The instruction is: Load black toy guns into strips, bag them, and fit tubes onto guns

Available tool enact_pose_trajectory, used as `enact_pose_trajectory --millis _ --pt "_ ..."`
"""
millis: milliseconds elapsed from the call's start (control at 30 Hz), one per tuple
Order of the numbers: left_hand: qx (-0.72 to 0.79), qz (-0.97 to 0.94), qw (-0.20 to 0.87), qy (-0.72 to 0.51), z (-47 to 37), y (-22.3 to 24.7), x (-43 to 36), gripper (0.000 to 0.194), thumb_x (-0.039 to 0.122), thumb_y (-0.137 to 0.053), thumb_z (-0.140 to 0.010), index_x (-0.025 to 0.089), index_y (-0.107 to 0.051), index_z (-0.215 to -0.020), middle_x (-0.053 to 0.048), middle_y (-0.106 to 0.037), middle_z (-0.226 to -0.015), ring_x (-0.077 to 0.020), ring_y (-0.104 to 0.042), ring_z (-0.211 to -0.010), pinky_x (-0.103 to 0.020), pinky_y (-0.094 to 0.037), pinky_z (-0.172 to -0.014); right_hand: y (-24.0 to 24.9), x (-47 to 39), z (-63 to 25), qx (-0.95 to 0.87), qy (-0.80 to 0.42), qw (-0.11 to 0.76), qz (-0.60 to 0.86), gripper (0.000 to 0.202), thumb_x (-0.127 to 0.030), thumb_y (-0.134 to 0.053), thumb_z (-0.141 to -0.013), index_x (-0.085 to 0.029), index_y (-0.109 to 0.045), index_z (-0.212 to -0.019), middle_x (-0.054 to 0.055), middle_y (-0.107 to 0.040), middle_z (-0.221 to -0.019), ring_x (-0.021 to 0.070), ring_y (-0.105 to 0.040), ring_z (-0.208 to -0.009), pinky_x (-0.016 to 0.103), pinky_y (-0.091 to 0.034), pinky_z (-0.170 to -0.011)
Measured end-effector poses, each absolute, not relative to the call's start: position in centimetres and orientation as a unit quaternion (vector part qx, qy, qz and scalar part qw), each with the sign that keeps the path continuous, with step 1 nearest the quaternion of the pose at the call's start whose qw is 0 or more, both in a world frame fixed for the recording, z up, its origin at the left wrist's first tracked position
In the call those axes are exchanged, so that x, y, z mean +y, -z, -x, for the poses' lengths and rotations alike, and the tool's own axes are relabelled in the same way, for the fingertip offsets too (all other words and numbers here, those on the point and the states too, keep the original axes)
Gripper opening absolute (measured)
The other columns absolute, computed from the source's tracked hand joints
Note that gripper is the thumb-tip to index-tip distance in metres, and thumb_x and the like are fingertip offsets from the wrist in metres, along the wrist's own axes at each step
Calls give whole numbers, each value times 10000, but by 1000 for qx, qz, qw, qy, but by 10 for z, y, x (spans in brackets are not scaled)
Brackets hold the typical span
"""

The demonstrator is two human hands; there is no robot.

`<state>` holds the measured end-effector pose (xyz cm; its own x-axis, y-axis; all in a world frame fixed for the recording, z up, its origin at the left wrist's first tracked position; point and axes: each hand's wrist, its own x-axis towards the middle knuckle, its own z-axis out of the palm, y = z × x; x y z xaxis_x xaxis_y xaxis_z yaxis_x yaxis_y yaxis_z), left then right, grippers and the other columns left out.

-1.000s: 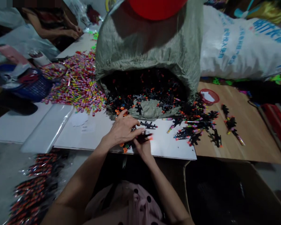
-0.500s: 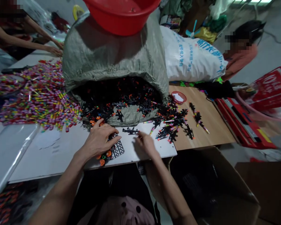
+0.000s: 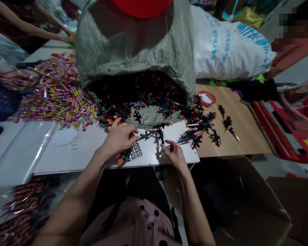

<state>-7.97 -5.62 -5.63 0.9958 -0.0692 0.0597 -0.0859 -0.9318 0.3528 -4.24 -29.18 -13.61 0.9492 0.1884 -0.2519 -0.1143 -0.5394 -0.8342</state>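
My left hand (image 3: 121, 137) is over the white table top (image 3: 74, 155), its thumb and forefinger closed at the end of a small black toy gun (image 3: 145, 135). Beneath that hand lie a black plastic lattice piece (image 3: 136, 151) and orange caps (image 3: 121, 161), partly covered by the fingers. My right hand (image 3: 175, 153) pinches the pink lower end of a second black toy gun (image 3: 161, 136), which points away from me. Ahead of both hands, an open grey-green woven sack (image 3: 136, 51) spills many black toy guns with orange tips onto the table.
Colourful small tubes (image 3: 64, 92) are heaped left of the sack. Toy guns with tubes (image 3: 197, 131) pile up at right, near a red basket (image 3: 206, 98). A white sack (image 3: 226, 51), red case (image 3: 279, 133) and cardboard box (image 3: 261, 191) stand farther right. Two people sit nearby.
My view has shifted, so the scene sits further right. My left fingers have come to the first toy gun's end. A second toy gun now shows in my right hand.
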Motion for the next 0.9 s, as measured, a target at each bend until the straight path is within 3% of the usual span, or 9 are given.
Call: enact_pose_trajectory --millis 100,200,333,467,567,733,900 --pt "-28 -983 183 -7 81 54 -59 209 302 -524 -816 231 -699 -904 -8 -714 -783 -220 -639 -897 -562 -202 -1102 138 -258 41 -31 -186 623 759 436 -400 -680 -572 -167 -601 -932 -75 -518 -570 86 -449 -485 217 -375 -498" --pt "-18 -983 183 -9 82 54 -59 213 265 -516 -820 226 -694 -929 -7 -711 -797 -209 -638 -906 -550 -204 -1107 144 -225 44 3 -278 649 709 365 -462 -677 -493 -184 -559 -699 -98 -430 -455 66 -358 -409 211 -290 -422" --pt "-23 -980 195 -26 84 56 -57 198 278 -515 -832 221 -687 -912 0 -704 -790 -204 -636 -918 -545 -180 -1122 138 -221 43 18 -269 655 706 371 -535 -643 -531 -207 -510 -641 -85 -437 -434 72 -344 -385 222 -278 -398" --pt "-18 -978 208 -21 84 55 -56 203 269 -523 -827 210 -685 -933 0 -703 -781 -204 -637 -926 -530 -194 -1126 122 -232 49 -61 -146 609 777 310 -499 -629 -635 -209 -522 -656 -19 -560 -569 122 -501 -523 250 -411 -510" --pt "-23 -978 207 -18 84 55 -57 211 258 -509 -826 213 -683 -937 2 -702 -777 -203 -639 -920 -534 -210 -1120 135 -223 69 -123 -148 575 796 247 -457 -597 -700 -219 -544 -740 4 -612 -680 156 -575 -644 279 -479 -625" --pt "-35 -978 205 -24 84 57 -56 223 226 -481 -827 228 -679 -930 -1 -709 -816 -202 -639 -919 -563 -194 -1116 178 -208 95 -165 -165 482 845 186 -388 -548 -801 -205 -572 -819 22 -633 -727 165 -597 -674 295 -502 -677" --pt "-25 -979 203 -17 85 56 -57 242 210 -465 -839 217 -693 -922 -31 -718 -853 -212 -644 -919 -570 -196 -1112 176 -201 90 -248 -149 318 903 152 -282 -468 -885 -206 -600 -883 43 -660 -838 175 -629 -763 276 -483 -692"
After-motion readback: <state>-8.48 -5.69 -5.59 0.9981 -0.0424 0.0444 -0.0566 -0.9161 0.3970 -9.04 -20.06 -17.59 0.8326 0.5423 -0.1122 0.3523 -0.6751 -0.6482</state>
